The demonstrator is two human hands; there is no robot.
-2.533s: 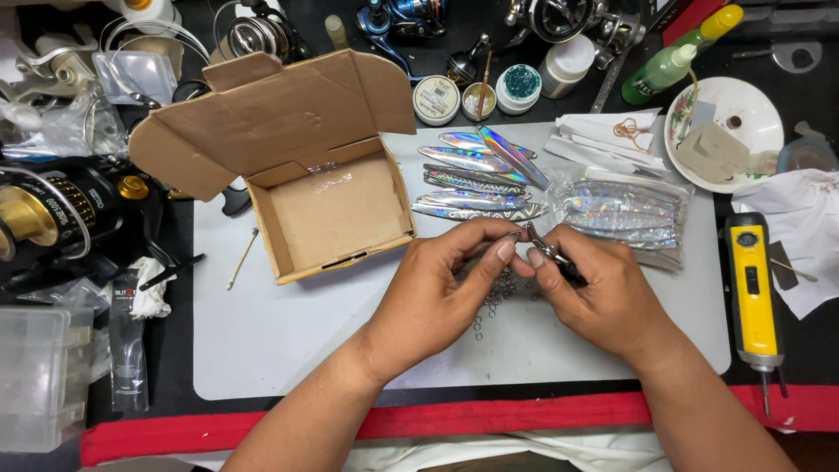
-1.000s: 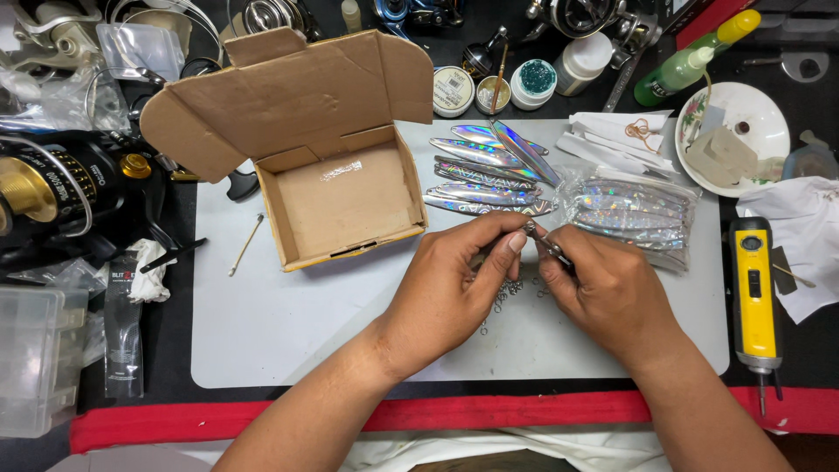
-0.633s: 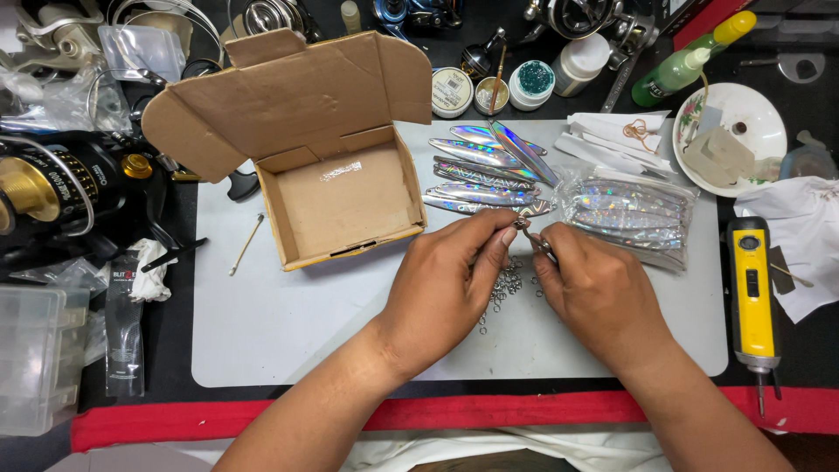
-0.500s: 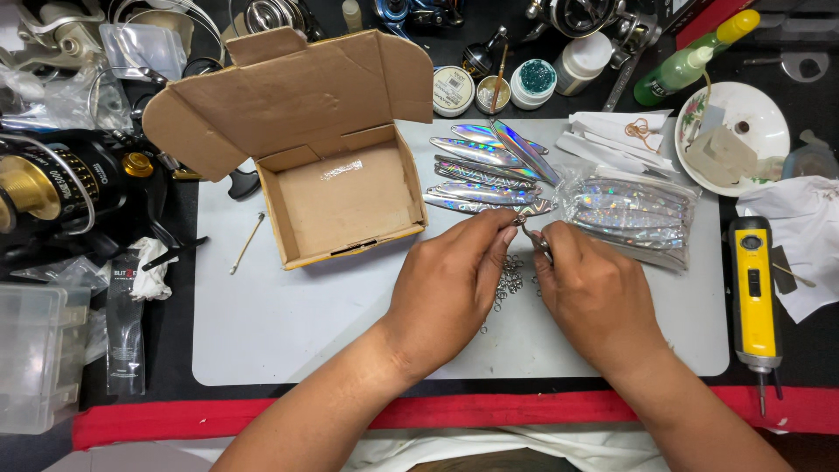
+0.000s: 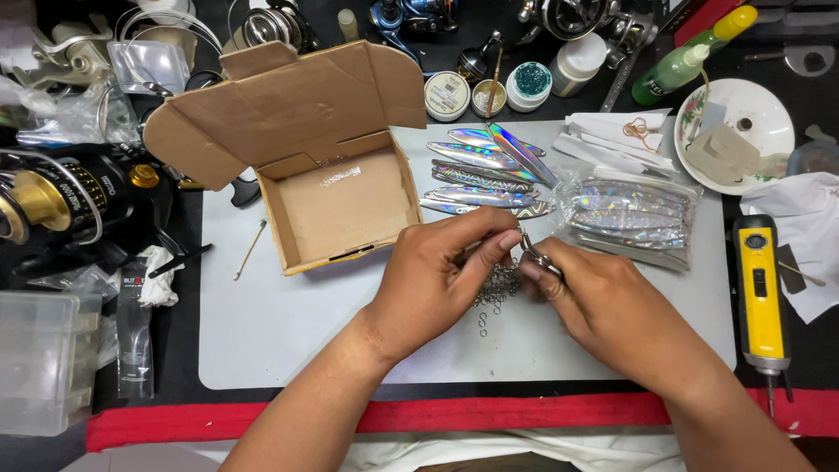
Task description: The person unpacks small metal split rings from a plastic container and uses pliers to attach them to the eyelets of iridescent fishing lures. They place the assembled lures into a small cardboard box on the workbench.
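A pale grey mat (image 5: 288, 336) covers the middle of a cluttered dark bench, and at its upper left sits an open cardboard box (image 5: 336, 205), flaps spread wide, its brown floor nearly bare. To the right of the box lies a fan of long, slim metal lures (image 5: 485, 170) with a rainbow, holographic shine, and beside them a clear plastic bag (image 5: 629, 218) packed with more of the same. A yellow tool (image 5: 759, 293) lies at the mat's right edge, below a white dish (image 5: 769, 109). Both hands meet at the mat's centre. The left hand (image 5: 437, 280) has its thumb and forefinger pinched together at the tips, though what they pinch is too small to tell. The right hand (image 5: 612, 310) is curled shut around small pliers (image 5: 535, 255), whose thin metal nose pokes out toward the left fingertips. Just beneath the two hands, resting on the mat, is a little heap of tiny silver rings (image 5: 496, 293), loose and tangled, with a few strays scattered just below it.
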